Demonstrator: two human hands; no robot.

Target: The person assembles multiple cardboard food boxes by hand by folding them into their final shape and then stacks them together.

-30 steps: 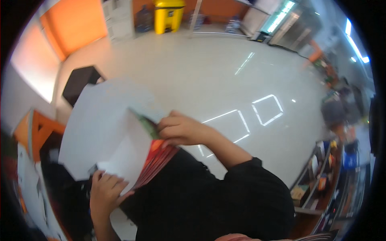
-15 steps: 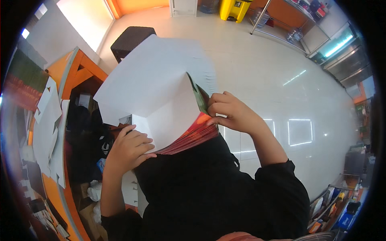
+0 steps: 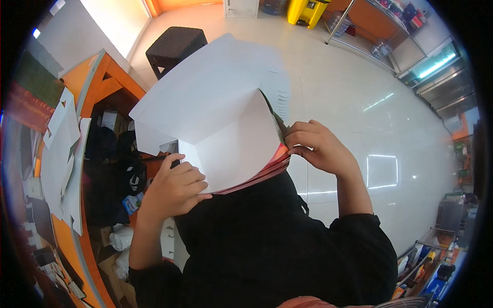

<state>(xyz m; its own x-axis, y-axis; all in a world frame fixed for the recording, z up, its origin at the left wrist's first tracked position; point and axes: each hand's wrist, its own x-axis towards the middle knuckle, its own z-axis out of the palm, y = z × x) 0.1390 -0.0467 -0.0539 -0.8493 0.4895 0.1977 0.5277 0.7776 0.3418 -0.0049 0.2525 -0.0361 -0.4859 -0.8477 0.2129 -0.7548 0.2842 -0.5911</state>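
Across my lap lies a thick stack of flat cardboard box blanks (image 3: 215, 77), white on the inner face, with red and green print showing along the near and right edges. The top box blank (image 3: 241, 143) is creased, and its right flap stands bent up, green on the outside. My left hand (image 3: 177, 187) is closed on its near left corner, thumb below the edge and fingers on the white side flap. At the right corner, my right hand (image 3: 321, 146) pinches the raised flap's edge between thumb and fingers.
On the left stands an orange desk (image 3: 110, 66) with bags and boxes on its shelves and loose white card pieces (image 3: 61, 169) on top. Beyond the stack is a dark woven stool (image 3: 177, 43). Farther off are a yellow pedal bin (image 3: 306, 11) and a metal rack (image 3: 359, 43).
Both hands and the box blanks sit slightly farther right in view. The red printed edges at the near right show less, and more of the stool shows.
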